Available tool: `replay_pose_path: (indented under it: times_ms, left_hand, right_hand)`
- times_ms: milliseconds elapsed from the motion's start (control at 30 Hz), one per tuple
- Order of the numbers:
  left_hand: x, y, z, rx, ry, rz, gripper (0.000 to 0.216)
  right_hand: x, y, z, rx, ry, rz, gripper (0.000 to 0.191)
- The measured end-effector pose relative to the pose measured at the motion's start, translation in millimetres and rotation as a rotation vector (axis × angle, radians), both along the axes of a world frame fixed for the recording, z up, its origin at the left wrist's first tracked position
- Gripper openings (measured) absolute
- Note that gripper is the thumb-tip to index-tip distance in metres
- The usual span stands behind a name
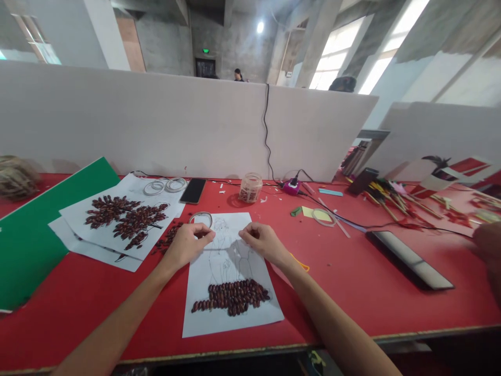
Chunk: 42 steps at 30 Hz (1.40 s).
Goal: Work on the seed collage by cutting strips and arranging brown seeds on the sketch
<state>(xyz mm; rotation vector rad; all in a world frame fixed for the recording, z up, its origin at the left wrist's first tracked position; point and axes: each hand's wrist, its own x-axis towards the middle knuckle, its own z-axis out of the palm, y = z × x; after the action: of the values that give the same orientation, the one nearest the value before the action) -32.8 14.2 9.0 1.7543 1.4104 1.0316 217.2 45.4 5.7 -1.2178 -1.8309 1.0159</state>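
A white sheet of paper (235, 329) with a faint pencil drawing lies in front of me, and rows of dark red beans (237, 296) cover its lower part. Over the sheet's upper left edge is my left hand (191, 241), thumb and fingertips pinched together. My right hand (263, 241) makes a similar pinch over the upper right edge. Between the two runs a faint line; whether it is a held strip or part of the drawing I cannot tell. Just beyond my left fingers lies a tape roll (211, 218). Loose beans (169, 236) are heaped beside my left hand.
Bean-covered sheets (129, 256) and a green board (35, 235) lie left. Further back are more tape rolls (176, 184), a phone (193, 191), a glass jar (250, 188) and a purple socket (291, 186). A dark tablet-like slab (410, 260) and another person's hand (487, 250) are right.
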Motion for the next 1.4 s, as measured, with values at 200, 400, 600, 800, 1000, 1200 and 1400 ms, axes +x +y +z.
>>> replay_pose_path:
  times_ms: [200,400,600,800,1000,1200,1400]
  left_hand:
    - [-7.6,-11.4,8.7,-0.054,0.167,-0.035,0.02]
    - [-18.0,-5.5,4.9,-0.099,0.201,-0.089,0.022]
    - [-17.4,-9.5,9.8,-0.148,0.032,-0.044,0.024]
    - [-16.8,-12.1,11.1,-0.242,-0.089,-0.035,0.026]
    - [-17.4,-13.9,12.7,-0.265,-0.105,-0.033,0.029]
    - [-14.5,-9.2,13.1,-0.257,-0.016,-0.052,0.031]
    - [-11.2,2.3,11.8,-0.228,0.185,-0.108,0.029]
  right_hand:
    - [-6.2,-12.2,16.5,0.158,-0.301,0.074,0.029]
    - [-8.9,-10.0,12.9,0.155,-0.304,0.134,0.024]
    - [-11.8,-16.0,14.2,0.178,-0.222,0.247,0.02]
    - [-9.5,-11.9,8.7,0.132,-0.213,0.238,0.016]
    - [-9.4,-9.0,3.7,0.077,-0.141,0.299,0.014]
    - [-7.6,-11.7,10.0,-0.015,-0.14,0.259,0.017]
    - [-9.4,-11.5,7.8,0.002,-0.172,0.203,0.019]
